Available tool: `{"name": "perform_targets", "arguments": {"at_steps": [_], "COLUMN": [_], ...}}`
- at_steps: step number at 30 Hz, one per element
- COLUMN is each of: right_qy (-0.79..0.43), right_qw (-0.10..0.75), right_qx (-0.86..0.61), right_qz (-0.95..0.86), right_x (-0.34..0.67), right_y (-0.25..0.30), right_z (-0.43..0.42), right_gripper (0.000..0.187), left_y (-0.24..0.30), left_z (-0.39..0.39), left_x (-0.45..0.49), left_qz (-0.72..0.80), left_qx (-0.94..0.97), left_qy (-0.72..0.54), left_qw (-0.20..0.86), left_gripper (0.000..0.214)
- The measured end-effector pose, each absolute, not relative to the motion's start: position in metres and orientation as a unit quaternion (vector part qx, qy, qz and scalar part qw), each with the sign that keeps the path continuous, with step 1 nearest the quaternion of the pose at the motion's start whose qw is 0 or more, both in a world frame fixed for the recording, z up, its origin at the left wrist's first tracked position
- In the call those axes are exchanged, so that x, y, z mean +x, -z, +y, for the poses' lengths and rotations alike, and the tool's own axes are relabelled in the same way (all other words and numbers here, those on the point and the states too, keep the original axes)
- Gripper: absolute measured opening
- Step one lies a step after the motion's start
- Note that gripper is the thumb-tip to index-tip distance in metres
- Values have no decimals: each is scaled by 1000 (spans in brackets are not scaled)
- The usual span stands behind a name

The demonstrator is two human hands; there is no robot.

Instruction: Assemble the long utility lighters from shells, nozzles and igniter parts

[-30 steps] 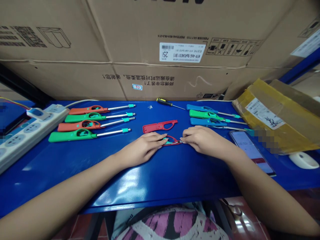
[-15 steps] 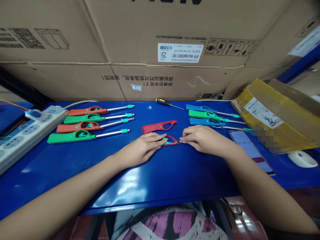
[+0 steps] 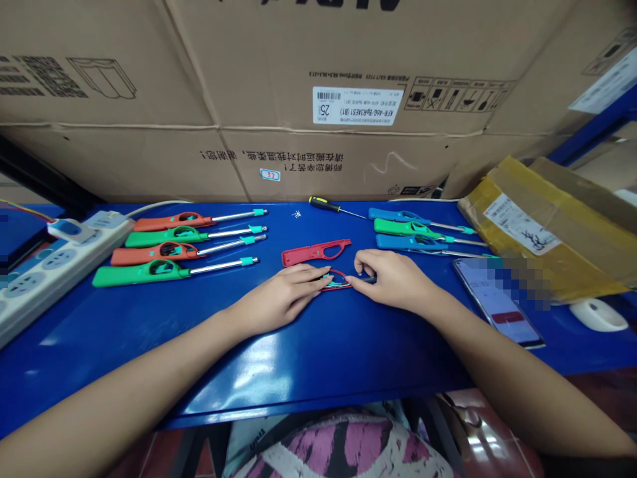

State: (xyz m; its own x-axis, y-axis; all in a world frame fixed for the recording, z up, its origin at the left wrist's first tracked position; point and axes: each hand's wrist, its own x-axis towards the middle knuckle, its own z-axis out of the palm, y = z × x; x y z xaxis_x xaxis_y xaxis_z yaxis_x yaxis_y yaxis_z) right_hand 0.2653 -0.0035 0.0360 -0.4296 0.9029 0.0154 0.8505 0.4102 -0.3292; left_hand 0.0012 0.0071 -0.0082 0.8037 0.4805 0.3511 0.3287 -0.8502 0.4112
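Note:
An opened red lighter body (image 3: 338, 279) with teal parts inside lies on the blue table (image 3: 318, 345), between my two hands. My left hand (image 3: 281, 297) lies over its handle end, fingers pressed down on it. My right hand (image 3: 391, 277) pinches at its front end, fingers curled and closed. The detached red shell half (image 3: 314, 252) lies just behind them.
Several long red and green lighters (image 3: 174, 247) lie at the back left, three blue and green ones (image 3: 423, 234) at the back right. A screwdriver (image 3: 331, 206) lies by the cardboard boxes. A power strip (image 3: 44, 265), phone (image 3: 500, 302), taped package (image 3: 542, 226) and mouse (image 3: 597, 313) flank the sides.
My right hand has slid a little to the left along the open lighter toward my left hand. My left hand has stayed put.

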Motion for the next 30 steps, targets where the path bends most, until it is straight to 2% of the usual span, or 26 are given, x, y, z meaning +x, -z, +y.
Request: {"name": "perform_targets", "arguments": {"at_steps": [5, 13, 14, 16, 20, 30], "right_qy": [-145, -214, -222, -236, -248, -297], "right_qw": [73, 115, 102, 51, 29, 45], "right_qx": [-523, -459, -445, -418, -426, -430], "right_qz": [-837, -854, -862, -876, -869, -851], "right_x": [258, 277, 284, 296, 305, 293], "right_y": [-32, -39, -41, -44, -47, -50], "right_z": [-7, -1, 1, 5, 8, 5], "right_gripper": [11, 10, 7, 15, 5, 16], "left_y": [8, 8, 8, 8, 8, 9], "left_z": [7, 7, 7, 7, 7, 5], "left_x": [2, 1, 0, 0, -1, 0], "left_qz": [211, 218, 219, 219, 219, 234], "left_qx": [935, 937, 937, 936, 935, 931], "left_qy": [-229, -222, -221, -220, -219, -231], "left_qw": [169, 162, 161, 164, 171, 158], "left_gripper": [41, 41, 41, 42, 42, 40]}}
